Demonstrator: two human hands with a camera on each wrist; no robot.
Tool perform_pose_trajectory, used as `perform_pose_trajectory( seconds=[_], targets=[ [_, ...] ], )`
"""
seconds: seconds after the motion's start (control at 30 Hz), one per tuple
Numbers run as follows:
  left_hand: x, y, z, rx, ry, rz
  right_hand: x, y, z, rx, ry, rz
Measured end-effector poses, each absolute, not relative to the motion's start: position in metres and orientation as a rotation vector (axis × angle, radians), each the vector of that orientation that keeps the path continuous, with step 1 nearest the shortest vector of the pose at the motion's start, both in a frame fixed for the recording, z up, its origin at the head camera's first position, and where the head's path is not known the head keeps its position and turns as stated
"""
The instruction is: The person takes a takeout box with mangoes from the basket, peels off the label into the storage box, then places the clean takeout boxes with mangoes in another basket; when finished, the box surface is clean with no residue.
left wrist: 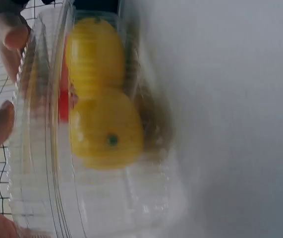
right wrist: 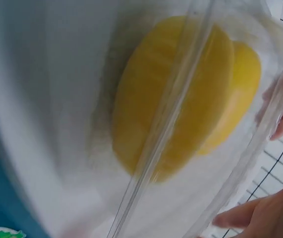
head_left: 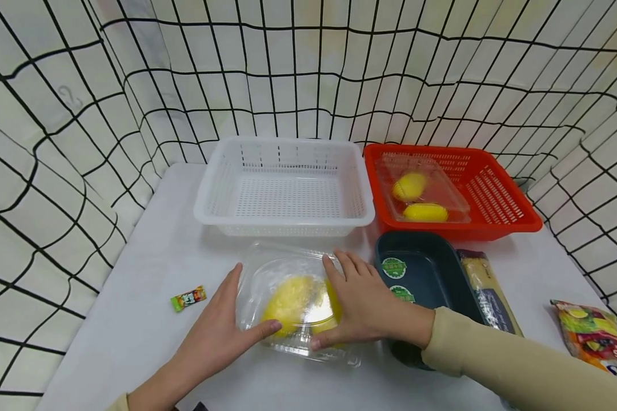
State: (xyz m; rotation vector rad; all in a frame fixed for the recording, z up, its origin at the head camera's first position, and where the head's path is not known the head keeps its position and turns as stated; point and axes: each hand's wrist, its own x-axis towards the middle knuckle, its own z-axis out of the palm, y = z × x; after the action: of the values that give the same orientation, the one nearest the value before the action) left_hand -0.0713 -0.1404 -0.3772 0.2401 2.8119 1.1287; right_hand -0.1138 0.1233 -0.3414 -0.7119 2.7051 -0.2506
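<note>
A clear plastic clamshell box with yellow fruits inside sits on the white table in front of me. Its lid covers the fruits. On the box's left side is my left hand, fingers extended along the edge, thumb over the front of the lid. My right hand rests on the right part, its fingers spread over the lid and its thumb at the front edge. One fruit shows a small green stem spot through the plastic in the left wrist view.
Behind stands a white basket; beside it, a red basket holds another clear box of yellow fruits. To the right are a dark blue tub, a slim packet and a fruit candy bag. A small wrapped candy lies left. Black netting surrounds the table.
</note>
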Motion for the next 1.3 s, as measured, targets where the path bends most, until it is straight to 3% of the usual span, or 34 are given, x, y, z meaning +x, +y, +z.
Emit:
perform_pose_trajectory(
  seconds=[0.47,0.77,1.3],
  targets=[
    [-0.117,-0.161,-0.378,0.585,2.664,1.035,-0.143,0.143,-0.341,-0.921,2.472,-0.416],
    [-0.14,-0.169,-0.373,0.692,2.562,0.995,-0.143,0.138,-0.345,-0.854,2.388,-0.514],
    [-0.069,-0.122,-0.368,0.461,2.922,0.876,-0.122,0.13,-0.353,-0.645,2.485,-0.61]
  ],
)
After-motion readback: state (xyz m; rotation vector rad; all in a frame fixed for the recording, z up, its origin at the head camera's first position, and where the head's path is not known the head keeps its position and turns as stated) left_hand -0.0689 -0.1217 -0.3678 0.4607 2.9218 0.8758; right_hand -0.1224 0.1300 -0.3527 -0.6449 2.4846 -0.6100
